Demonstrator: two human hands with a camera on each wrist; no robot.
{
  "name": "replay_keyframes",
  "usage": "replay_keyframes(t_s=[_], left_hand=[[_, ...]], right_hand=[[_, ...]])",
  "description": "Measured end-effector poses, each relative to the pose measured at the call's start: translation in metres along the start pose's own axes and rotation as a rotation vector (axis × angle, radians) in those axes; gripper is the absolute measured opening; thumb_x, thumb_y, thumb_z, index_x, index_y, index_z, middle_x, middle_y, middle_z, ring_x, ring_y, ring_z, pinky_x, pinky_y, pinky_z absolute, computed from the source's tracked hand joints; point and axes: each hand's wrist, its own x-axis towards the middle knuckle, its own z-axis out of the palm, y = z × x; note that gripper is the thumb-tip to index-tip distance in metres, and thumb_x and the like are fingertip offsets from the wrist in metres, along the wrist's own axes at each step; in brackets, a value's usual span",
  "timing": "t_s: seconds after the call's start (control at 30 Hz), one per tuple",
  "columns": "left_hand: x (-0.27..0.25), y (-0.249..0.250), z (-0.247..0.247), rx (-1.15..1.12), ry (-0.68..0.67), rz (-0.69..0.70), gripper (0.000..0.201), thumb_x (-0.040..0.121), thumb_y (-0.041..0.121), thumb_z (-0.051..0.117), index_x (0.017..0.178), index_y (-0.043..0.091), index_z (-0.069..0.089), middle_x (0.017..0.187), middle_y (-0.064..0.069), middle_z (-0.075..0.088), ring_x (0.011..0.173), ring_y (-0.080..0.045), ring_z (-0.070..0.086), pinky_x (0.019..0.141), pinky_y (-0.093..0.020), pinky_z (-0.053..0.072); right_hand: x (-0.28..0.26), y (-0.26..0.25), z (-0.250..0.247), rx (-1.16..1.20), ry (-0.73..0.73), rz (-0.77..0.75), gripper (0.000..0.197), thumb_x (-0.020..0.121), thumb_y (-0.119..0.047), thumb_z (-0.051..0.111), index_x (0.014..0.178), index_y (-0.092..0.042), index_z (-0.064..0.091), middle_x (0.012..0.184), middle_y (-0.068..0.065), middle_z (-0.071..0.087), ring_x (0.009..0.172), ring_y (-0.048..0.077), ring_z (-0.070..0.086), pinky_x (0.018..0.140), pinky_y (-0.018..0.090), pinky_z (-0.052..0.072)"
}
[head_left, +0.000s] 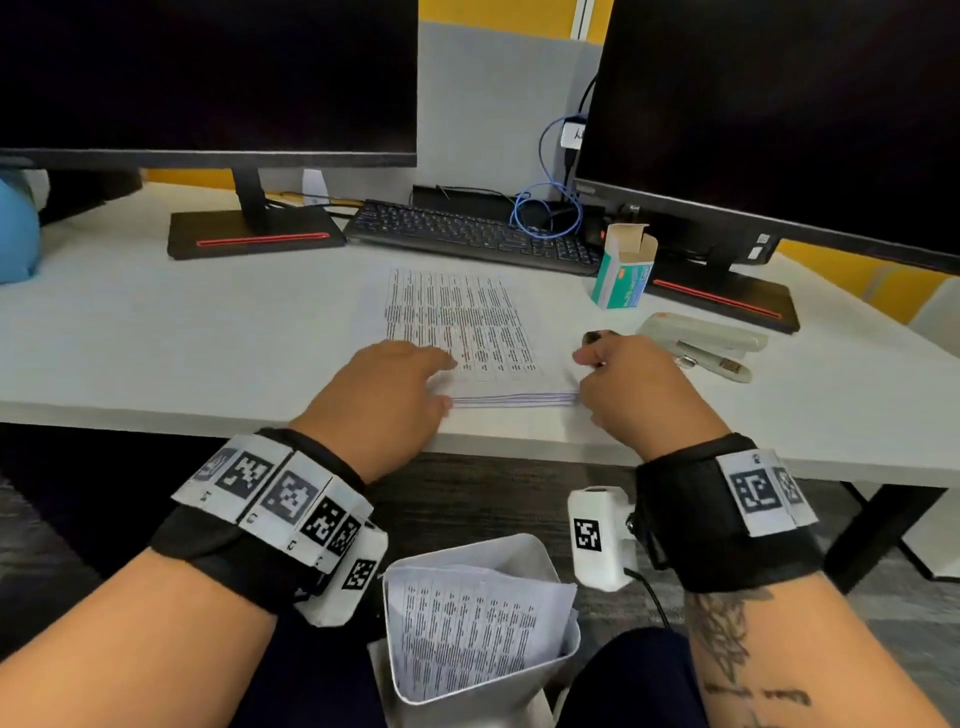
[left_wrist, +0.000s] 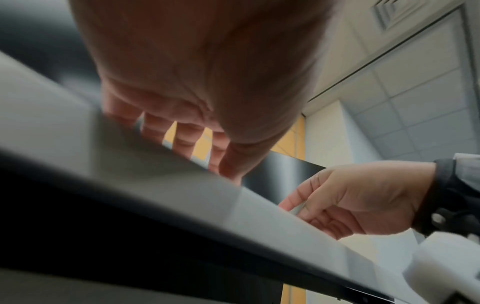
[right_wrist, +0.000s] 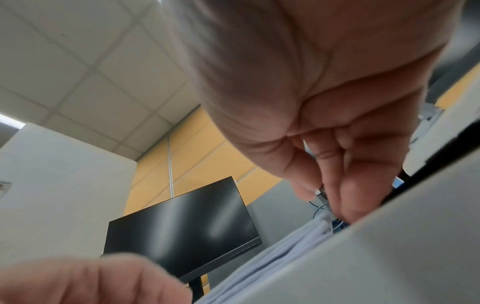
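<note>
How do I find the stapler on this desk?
Look at the right monitor and go down to its black base with the red stripe. The stapler lies on the white desk just in front of that base, right of the stack of printed papers. It is long, low and beige, unlike the upright green-and-white box nearby.

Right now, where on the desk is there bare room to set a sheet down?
Best is the wide bare desk left of the paper stack, between the left monitor base and the near edge. Right of the stack is crowded: stapler, staple box, right monitor base. The keyboard closes off the back.
</note>
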Motion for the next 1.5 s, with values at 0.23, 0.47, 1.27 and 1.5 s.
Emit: replay_keyframes(t_s=[0.23, 0.47, 1.27, 1.5], left_hand=[[-0.001, -0.009, 0.007, -0.041, -0.007, -0.025, 0.038, 0.096, 0.039, 0.052, 0.133, 0.029, 0.055, 0.137, 0.007, 0.053, 0.125, -0.016, 0.048, 0.104, -0.032, 0.039], [-0.003, -0.003, 0.007, 0.014, 0.034, -0.061, 0.040, 0.095, 0.043, 0.052, 0.133, 0.030, 0.052, 0.133, 0.006, 0.056, 0.119, -0.018, 0.051, 0.099, -0.035, 0.042], [-0.014, 0.025, -0.003, 0.087, 0.093, 0.195, 0.022, 0.098, 0.038, 0.046, 0.098, 0.028, 0.065, 0.090, 0.008, 0.066, 0.084, -0.015, 0.060, 0.069, -0.030, 0.046], [-0.028, 0.038, -0.010, 0.030, -0.084, 0.332, 0.030, 0.090, 0.056, 0.052, 0.096, 0.031, 0.068, 0.093, 0.014, 0.067, 0.087, -0.005, 0.059, 0.076, -0.030, 0.051]], right_hand=[[0.003, 0.006, 0.005, 0.367, 0.126, -0.026, 0.015, 0.088, -0.019, 0.061, 0.100, -0.025, 0.070, 0.104, 0.001, 0.071, 0.096, 0.024, 0.067, 0.090, 0.044, 0.055], [0.002, -0.004, 0.012, 0.771, 0.081, 0.061, 0.024, 0.084, 0.002, 0.068, 0.106, -0.006, 0.064, 0.066, 0.007, 0.059, 0.060, 0.025, 0.058, 0.063, 0.033, 0.052], [-0.022, 0.019, -0.028, 0.720, -0.278, 0.135, 0.013, 0.098, -0.013, 0.049, 0.101, -0.015, 0.062, 0.077, 0.012, 0.058, 0.048, 0.017, 0.054, 0.045, 0.023, 0.043], [-0.014, 0.027, -0.022, 0.685, -0.141, 0.085, 0.013, 0.088, -0.019, 0.069, 0.100, -0.021, 0.064, 0.100, 0.007, 0.073, 0.089, 0.027, 0.071, 0.080, 0.047, 0.058]])
